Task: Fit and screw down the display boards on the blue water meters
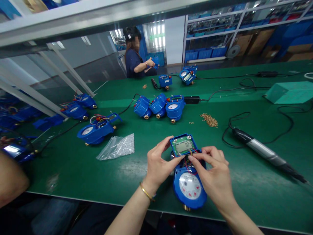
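A blue water meter (189,187) with a white dial lies on the green table near the front edge. Its hinged top is open, showing a green circuit board with a small display (183,145) and red wires. My left hand (160,163) holds the left side of the board, thumb and fingers pinched at the wires. My right hand (215,176) rests on the meter's right side, its fingertips pinched at the same wires in the middle.
An electric screwdriver (265,152) with a black cord lies at the right. A pile of small brass screws (209,119), a plastic bag (117,147) and several more blue meters (158,106) lie beyond. Another person (134,58) works at the far end.
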### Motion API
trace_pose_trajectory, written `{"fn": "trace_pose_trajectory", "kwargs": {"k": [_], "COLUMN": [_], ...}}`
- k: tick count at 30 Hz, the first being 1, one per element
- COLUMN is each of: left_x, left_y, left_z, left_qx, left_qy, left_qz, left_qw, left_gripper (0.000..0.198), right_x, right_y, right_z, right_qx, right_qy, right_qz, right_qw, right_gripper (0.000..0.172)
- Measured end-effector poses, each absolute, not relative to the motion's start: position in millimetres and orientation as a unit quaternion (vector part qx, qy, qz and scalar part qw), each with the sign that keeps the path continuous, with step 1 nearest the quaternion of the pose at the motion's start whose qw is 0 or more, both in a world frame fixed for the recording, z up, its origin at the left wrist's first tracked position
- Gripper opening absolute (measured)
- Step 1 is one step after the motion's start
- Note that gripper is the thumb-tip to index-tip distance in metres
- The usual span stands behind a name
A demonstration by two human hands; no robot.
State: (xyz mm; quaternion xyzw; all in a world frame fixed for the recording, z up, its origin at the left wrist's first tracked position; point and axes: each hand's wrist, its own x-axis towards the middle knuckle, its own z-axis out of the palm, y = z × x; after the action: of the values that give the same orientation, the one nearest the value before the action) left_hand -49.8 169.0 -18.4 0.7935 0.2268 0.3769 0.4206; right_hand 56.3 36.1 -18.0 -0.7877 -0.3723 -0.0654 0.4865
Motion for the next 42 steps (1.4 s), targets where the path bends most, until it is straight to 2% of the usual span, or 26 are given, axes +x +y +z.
{"fn": "trace_pose_trajectory", "kwargs": {"k": [6, 13, 18, 23, 30, 38, 42], "left_x": [-51, -44, -41, -42, -38, -29, -26], "left_y": [166, 165, 170, 181, 185, 177, 175], "left_z": [-24, -25, -26, -28, -20, -19, -22], "left_qx": [0.731, 0.622, 0.601, 0.625, 0.706, 0.764, 0.763], "left_qy": [0.264, 0.284, 0.265, 0.199, 0.18, 0.247, 0.256], "left_qz": [0.371, 0.301, 0.281, 0.24, 0.208, 0.258, 0.28], "left_qw": [0.509, 0.665, 0.699, 0.715, 0.653, 0.538, 0.523], "left_gripper": [0.059, 0.054, 0.053, 0.058, 0.054, 0.05, 0.044], "right_x": [57, 56, 60, 62, 63, 62, 60], "right_y": [37, 40, 44, 44, 43, 45, 44], "right_z": [-27, -31, -33, -36, -37, -35, -30], "right_qx": [-0.779, -0.78, -0.778, -0.758, -0.772, -0.781, -0.785], "right_qy": [-0.354, -0.343, -0.335, -0.361, -0.373, -0.399, -0.415], "right_qz": [-0.02, -0.016, -0.014, -0.017, -0.031, -0.048, -0.072], "right_qw": [0.517, 0.524, 0.532, 0.542, 0.514, 0.478, 0.454], "right_gripper": [0.037, 0.036, 0.039, 0.033, 0.037, 0.035, 0.036]}}
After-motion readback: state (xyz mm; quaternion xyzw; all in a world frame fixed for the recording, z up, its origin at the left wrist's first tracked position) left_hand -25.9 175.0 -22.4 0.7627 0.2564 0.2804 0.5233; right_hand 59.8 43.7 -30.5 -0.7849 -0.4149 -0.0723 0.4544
